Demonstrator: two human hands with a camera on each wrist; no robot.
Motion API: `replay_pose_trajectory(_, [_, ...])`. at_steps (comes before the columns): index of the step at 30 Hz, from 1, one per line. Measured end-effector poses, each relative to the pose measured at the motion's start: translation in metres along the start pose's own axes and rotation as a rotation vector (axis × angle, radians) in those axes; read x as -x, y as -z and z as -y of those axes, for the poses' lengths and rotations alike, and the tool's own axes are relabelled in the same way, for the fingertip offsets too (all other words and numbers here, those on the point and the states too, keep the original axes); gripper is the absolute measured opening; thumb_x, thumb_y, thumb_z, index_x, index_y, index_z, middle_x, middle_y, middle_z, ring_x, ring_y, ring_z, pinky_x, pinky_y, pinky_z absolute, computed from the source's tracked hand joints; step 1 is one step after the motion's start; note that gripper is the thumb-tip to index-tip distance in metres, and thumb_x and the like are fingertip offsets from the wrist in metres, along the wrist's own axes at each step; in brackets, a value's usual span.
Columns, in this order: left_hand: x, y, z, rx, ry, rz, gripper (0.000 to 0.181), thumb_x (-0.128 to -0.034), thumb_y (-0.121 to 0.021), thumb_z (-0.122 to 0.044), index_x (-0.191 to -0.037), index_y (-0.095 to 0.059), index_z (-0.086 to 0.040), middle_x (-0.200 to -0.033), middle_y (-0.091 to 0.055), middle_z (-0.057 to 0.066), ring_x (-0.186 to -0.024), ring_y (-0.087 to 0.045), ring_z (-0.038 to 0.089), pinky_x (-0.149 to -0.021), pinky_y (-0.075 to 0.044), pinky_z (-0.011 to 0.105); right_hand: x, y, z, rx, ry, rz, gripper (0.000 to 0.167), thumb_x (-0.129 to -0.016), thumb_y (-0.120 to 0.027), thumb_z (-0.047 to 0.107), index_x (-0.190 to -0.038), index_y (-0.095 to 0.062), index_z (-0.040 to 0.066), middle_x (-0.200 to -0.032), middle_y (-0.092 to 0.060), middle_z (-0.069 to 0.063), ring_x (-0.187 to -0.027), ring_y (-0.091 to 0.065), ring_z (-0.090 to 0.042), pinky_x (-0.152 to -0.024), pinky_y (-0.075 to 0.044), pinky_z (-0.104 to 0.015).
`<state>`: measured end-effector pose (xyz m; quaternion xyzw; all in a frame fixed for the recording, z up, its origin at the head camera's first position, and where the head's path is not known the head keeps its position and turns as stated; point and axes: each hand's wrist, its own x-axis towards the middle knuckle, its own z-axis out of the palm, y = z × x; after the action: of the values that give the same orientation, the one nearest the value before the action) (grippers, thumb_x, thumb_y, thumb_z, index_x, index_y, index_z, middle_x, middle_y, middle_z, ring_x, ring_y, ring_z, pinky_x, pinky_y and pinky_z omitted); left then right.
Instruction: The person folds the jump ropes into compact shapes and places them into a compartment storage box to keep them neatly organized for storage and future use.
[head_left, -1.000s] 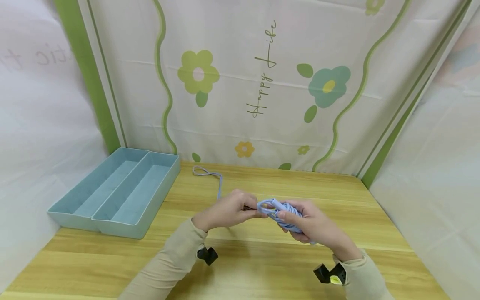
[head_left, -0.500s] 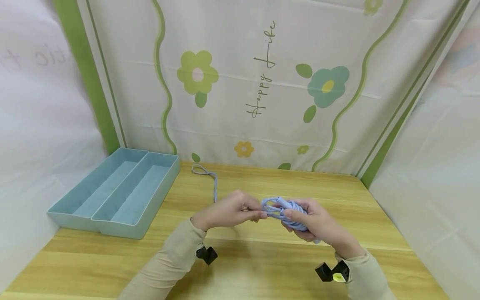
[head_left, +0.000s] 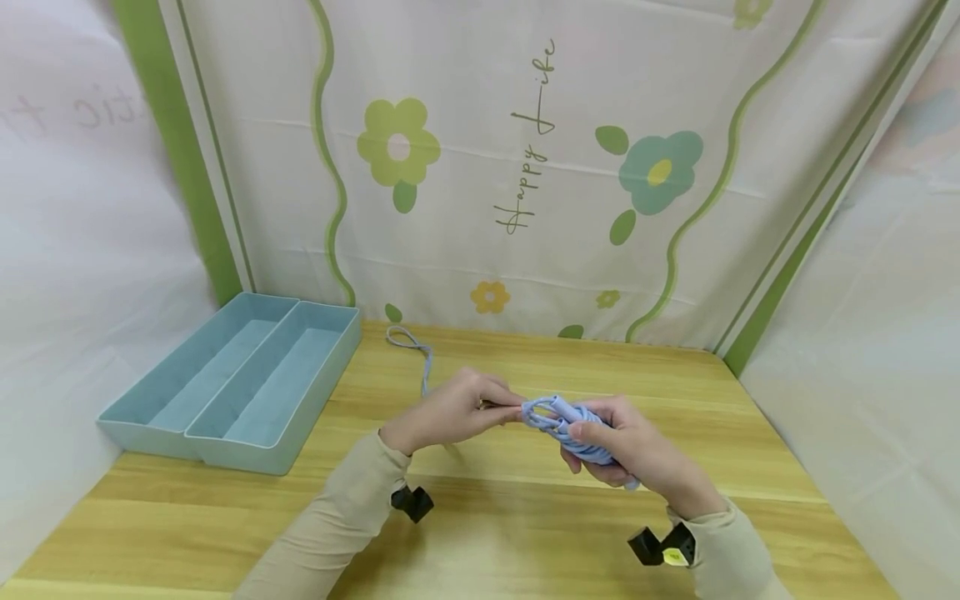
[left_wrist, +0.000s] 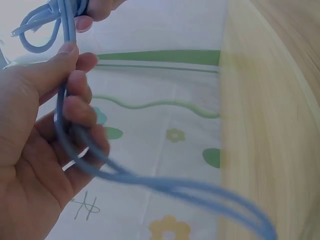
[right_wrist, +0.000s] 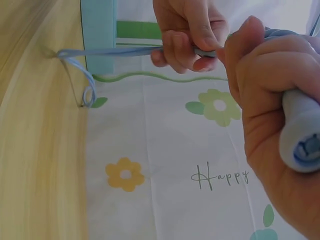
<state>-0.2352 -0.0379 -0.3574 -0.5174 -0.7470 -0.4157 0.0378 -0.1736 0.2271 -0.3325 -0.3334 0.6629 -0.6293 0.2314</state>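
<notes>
A light-blue jump rope point(head_left: 588, 451) is wound into a bundle, with my right hand point(head_left: 641, 450) gripping it. One tubular handle point(head_left: 566, 408) lies along the top of the coils. In the right wrist view, a flared handle end point(right_wrist: 301, 132) sticks out of the fist. My left hand point(head_left: 453, 410) pinches the doubled cord between thumb and fingertips, just left of the bundle. From that hand the loose doubled cord point(left_wrist: 125, 177) trails away, and its looped end point(head_left: 405, 337) lies on the table near the back wall. Part of the cord is hidden behind the left hand in the head view.
Two pale-blue trays point(head_left: 273, 392) stand side by side at the table's left. Behind the wooden table point(head_left: 525, 533) hangs a flower-printed curtain point(head_left: 487, 208), and white sheets enclose both sides.
The right hand and bundle have shifted slightly to the right. The left hand's pinching fingers look straighter, and the trailing cord on the table has swung a little left.
</notes>
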Motion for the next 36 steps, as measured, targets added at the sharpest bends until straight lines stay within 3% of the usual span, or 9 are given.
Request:
replay_pose_trajectory(8, [0.000,0.001,-0.002,-0.016,-0.044,0.005,0.016,-0.0922,-0.071,-0.008,-0.107,-0.077,-0.006,-0.074,-0.062,-0.008,-0.054,-0.044,0.000,-0.048,-0.040,0.018,-0.004,-0.006,-0.003,-0.087,-0.014,0.099,0.031,-0.103,-0.039,0.005,-0.122,-0.057,-0.012,-0.071,-0.050,-0.029,-0.037,-0.027,-0.014,-0.026,-0.019,-0.033])
replay_pose_trajectory(14, [0.002,0.003,0.007,0.056,0.048,0.038,0.017,-0.0939,-0.069,-0.014,-0.107,-0.078,-0.009,-0.070,-0.061,-0.007,-0.053,-0.046,0.005,-0.047,-0.039,0.021,-0.009,-0.009,-0.007,-0.196,-0.008,0.131,0.037,-0.101,-0.033,0.006,-0.126,-0.054,-0.012,-0.074,-0.056,-0.014,-0.037,-0.026,-0.012,-0.027,-0.018,-0.031])
replay_pose_trajectory(21, [0.003,0.007,0.014,0.109,0.085,0.067,0.016,-0.0946,-0.069,-0.017,-0.105,-0.079,-0.011,-0.076,-0.065,-0.009,-0.060,-0.053,0.008,-0.051,-0.043,0.023,-0.007,-0.005,-0.008,-0.222,0.038,0.187,0.039,-0.100,-0.030,0.003,-0.127,-0.054,-0.011,-0.070,-0.050,-0.024,-0.035,-0.023,-0.018,-0.025,-0.018,-0.031])
replay_pose_trajectory(27, [0.002,0.009,0.012,0.002,0.070,0.064,0.016,-0.0940,-0.070,-0.023,-0.101,-0.080,-0.012,-0.091,-0.071,-0.009,-0.068,-0.060,0.004,-0.055,-0.046,0.024,-0.004,-0.003,-0.008,-0.226,0.003,0.233,0.036,-0.099,-0.031,0.000,-0.124,-0.056,-0.011,-0.071,-0.052,-0.025,-0.034,-0.023,-0.020,-0.024,-0.017,-0.034])
replay_pose_trajectory(31, [0.001,0.008,0.011,-0.082,0.077,0.043,0.017,-0.0938,-0.070,-0.027,-0.098,-0.080,-0.014,-0.086,-0.070,-0.008,-0.061,-0.054,0.005,-0.052,-0.041,0.021,-0.004,-0.004,-0.009,-0.240,-0.004,0.269,0.038,-0.099,-0.030,0.000,-0.127,-0.055,-0.011,-0.070,-0.042,-0.035,-0.034,-0.022,-0.019,-0.024,-0.017,-0.033])
replay_pose_trajectory(36, [0.001,0.007,0.006,-0.174,0.061,-0.005,0.016,-0.0938,-0.070,-0.026,-0.098,-0.080,-0.015,-0.078,-0.064,-0.012,-0.059,-0.048,0.003,-0.051,-0.041,0.020,-0.008,-0.008,-0.013,-0.304,-0.015,0.334,0.042,-0.101,-0.025,0.001,-0.134,-0.047,-0.012,-0.071,-0.040,-0.033,-0.035,-0.023,-0.015,-0.026,-0.019,-0.030])
